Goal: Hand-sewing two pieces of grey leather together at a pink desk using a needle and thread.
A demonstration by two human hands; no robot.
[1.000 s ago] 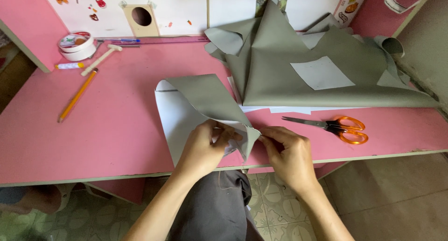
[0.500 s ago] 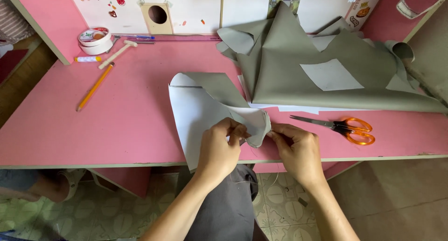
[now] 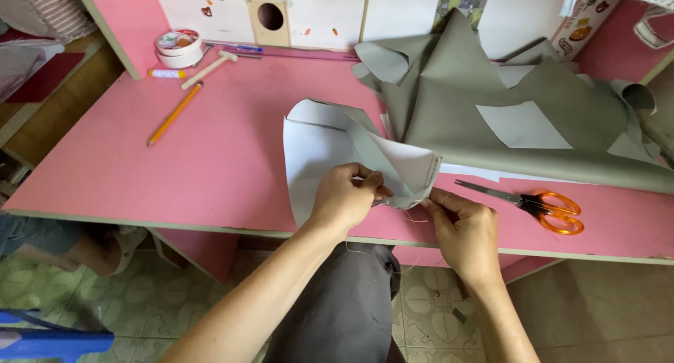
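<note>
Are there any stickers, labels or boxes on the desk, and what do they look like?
Stickers: small, colourful, on the white board at the back left.
Printed strip: back right, white with small cartoon pictures.
Tape roll: back left on the pink table, round, white with red.

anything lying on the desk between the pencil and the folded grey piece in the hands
No. In the head view, only bare pink desk lies between the pencil and the folded grey piece.

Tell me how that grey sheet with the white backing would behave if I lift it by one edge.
The grey, white-backed sheet likely flops: it already curls and folds between both hands. Probably light, since fingertips alone hold it up.
</note>
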